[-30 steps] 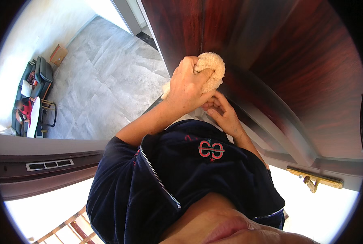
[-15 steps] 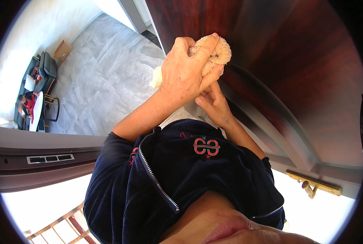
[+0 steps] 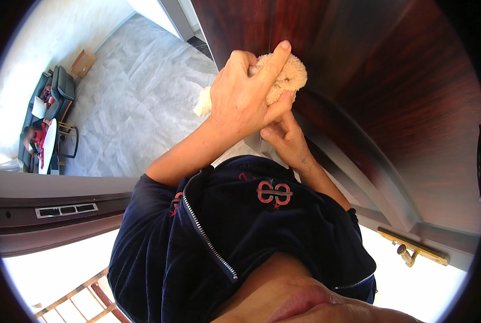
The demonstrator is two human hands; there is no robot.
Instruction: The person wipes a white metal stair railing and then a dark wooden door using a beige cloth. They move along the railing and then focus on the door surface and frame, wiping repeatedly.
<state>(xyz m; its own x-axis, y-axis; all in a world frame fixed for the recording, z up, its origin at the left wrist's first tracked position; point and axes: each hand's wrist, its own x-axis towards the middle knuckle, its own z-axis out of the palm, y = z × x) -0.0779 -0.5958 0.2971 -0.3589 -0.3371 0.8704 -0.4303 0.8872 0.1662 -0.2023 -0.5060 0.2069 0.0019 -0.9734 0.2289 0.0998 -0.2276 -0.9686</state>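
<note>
Against the dark wooden door (image 3: pixel 391 97), a fluffy cloth (image 3: pixel 286 75) is being clenched by the left hand (image 3: pixel 246 102); the right hand's (image 3: pixel 286 142) grip cannot be told; even pressure is being advised.

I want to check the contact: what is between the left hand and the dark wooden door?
In the head view, a beige fluffy cloth lies between the left hand and the door, pressed against the wood.

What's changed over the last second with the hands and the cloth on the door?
The left hand slid the cloth up the door, its grip unchanged. The right hand followed, close beneath it. The door and its brass handle look unmoved.
</note>
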